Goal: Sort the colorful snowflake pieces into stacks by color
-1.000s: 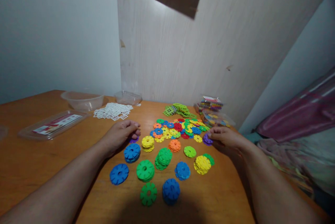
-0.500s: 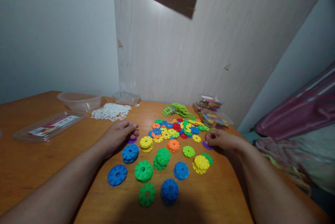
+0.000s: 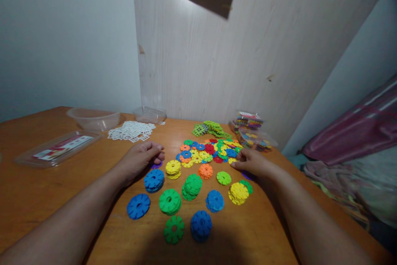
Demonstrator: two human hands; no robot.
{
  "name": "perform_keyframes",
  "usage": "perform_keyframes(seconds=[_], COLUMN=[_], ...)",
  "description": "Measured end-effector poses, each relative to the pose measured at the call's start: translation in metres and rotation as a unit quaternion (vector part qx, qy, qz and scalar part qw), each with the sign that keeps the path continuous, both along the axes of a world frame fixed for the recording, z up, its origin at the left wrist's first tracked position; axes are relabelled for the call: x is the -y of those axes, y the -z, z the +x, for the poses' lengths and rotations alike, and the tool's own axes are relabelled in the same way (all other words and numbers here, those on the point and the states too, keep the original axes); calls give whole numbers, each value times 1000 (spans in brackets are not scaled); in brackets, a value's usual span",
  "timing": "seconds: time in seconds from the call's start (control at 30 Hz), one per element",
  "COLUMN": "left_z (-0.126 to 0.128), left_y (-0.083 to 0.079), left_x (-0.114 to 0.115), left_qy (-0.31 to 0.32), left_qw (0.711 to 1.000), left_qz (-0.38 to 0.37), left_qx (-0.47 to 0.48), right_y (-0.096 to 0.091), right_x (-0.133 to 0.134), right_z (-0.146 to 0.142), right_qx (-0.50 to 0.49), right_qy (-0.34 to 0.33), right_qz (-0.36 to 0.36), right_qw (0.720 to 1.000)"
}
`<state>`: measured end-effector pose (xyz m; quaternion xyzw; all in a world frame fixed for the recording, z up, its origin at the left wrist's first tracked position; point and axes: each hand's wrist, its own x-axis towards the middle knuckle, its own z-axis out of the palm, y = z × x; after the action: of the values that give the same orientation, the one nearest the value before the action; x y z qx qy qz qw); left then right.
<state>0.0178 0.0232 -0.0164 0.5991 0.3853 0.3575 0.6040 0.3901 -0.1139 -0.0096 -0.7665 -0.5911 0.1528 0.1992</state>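
Loosely curled, my left hand point(image 3: 141, 158) rests on the table beside a purple notched disc point(image 3: 156, 165), with nothing visible in its fingers. My right hand point(image 3: 252, 162) reaches in at the right edge of the mixed pile of coloured discs point(image 3: 209, 149). Its thumb and forefinger are apart, next to a yellow disc point(image 3: 232, 160); whether they touch it I cannot tell. Another purple disc point(image 3: 248, 176) lies partly hidden under this hand. Between my arms stand sorted stacks, among them blue discs point(image 3: 154, 180), green discs point(image 3: 170, 201) and yellow discs point(image 3: 238, 193).
At the back left are white openwork pieces point(image 3: 132, 131), a clear bowl point(image 3: 94, 120) and a clear lid point(image 3: 58, 150). Green lattice pieces point(image 3: 211, 129) lie behind the pile. Clear boxes of coloured pieces point(image 3: 256, 139) stand at the back right, before the wall.
My right hand has let go of the purple disc and moved left to the pile's edge. My left hand stays in place.
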Motion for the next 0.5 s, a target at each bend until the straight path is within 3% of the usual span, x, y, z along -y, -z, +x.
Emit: perform_keyframes(seconds=[0.23,0.5], left_z=[2,0], left_y=[-5,1], left_x=[5,1], left_qy=[-14,10], left_qw=[1000,1000], left_qz=[3,11], left_qx=[-2,4], right_y=[8,13], right_x=[-8,-11], right_z=[-2,5], right_qx=[1,14], right_qy=[-22,14], right_qz=[-17,-11], right_qw=[1000,1000])
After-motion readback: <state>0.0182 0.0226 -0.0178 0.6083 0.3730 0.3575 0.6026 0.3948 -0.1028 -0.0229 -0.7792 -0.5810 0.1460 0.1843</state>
